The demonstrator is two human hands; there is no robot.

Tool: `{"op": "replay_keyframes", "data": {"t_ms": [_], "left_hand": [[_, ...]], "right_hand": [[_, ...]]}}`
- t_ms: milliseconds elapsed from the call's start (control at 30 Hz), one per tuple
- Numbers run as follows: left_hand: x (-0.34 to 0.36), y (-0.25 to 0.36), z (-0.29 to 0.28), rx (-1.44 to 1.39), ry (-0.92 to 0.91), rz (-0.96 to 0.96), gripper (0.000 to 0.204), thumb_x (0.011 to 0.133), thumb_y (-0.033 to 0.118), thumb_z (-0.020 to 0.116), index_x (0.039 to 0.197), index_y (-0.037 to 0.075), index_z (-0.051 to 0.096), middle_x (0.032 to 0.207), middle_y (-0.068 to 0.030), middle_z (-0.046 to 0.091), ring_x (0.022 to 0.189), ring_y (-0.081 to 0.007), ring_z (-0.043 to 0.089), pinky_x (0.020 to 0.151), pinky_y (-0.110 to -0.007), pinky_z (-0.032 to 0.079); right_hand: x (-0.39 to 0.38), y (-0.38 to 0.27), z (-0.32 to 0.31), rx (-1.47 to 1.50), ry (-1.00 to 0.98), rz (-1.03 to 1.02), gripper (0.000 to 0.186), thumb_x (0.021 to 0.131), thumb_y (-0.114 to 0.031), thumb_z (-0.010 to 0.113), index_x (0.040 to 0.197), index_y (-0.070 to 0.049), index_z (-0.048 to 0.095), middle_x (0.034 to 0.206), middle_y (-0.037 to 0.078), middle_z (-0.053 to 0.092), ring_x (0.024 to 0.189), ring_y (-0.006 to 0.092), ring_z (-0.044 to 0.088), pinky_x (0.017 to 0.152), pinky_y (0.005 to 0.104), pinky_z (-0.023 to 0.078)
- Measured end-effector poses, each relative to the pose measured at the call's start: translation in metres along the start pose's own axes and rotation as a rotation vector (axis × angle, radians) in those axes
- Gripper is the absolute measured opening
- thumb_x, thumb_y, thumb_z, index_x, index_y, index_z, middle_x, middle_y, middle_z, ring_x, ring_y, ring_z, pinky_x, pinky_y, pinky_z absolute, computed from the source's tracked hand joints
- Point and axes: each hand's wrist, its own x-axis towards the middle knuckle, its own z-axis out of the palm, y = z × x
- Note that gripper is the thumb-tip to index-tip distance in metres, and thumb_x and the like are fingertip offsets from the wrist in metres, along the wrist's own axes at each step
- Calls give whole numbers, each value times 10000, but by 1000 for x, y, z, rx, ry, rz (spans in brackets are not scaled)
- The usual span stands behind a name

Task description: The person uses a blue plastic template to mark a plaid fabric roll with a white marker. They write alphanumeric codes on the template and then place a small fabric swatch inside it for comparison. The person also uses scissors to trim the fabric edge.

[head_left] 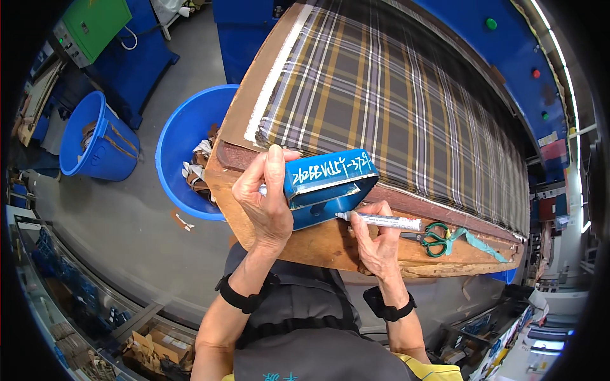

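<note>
My left hand [264,200] grips the left end of a blue, hollow, box-shaped metal piece [365,166] and tilts it above the table's near edge. White handwriting runs along its upper side. Something small and white shows beside the left fingers, too little of it to name. A white marker pen [397,222] is pinched in my right hand [378,247], its tip at the lower blue side of the piece. Just right of that hand lie scissors with green handles [435,241], and a green cloth strip [480,244] trails from them.
Plaid fabric [394,101] covers the board beyond the wooden table edge [311,251]. A blue bin [168,159] with scraps stands left of the table, and another blue bin [105,159] is farther left. Blue machinery [483,44] with buttons borders the far right.
</note>
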Motion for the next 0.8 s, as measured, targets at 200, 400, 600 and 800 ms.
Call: {"op": "replay_keyframes", "data": {"t_ms": [200,400,600,800], "left_hand": [[-1,-1,0,5,-1,1,342,978,190,499,829,-56,684,739,-80,677,685,-113,594,665,-266,459],[1,-2,1,10,7,9,345,978,196,500,831,-51,690,746,-85,684,685,-117,605,658,-266,462],[-1,0,1,18,6,12,348,977,196,498,835,-53,694,743,-90,688,685,-121,616,663,-270,469],[0,-1,1,18,9,28,339,971,194,504,838,-50,697,753,-94,692,692,-125,622,668,-272,472]], "right_hand": [[0,0,0,-29,6,-26,138,868,-61,689,832,-4,568,687,56,600,588,108,560,543,261,443],[1,-1,-2,-42,-75,37,132,909,-69,649,863,-11,539,757,38,583,655,78,549,592,248,450],[1,1,0,-45,-3,-27,133,864,-60,688,825,-2,576,700,55,600,582,112,558,530,266,449],[1,1,0,-40,-2,2,138,864,-62,691,825,-2,573,677,49,592,581,113,557,537,267,444]]}}
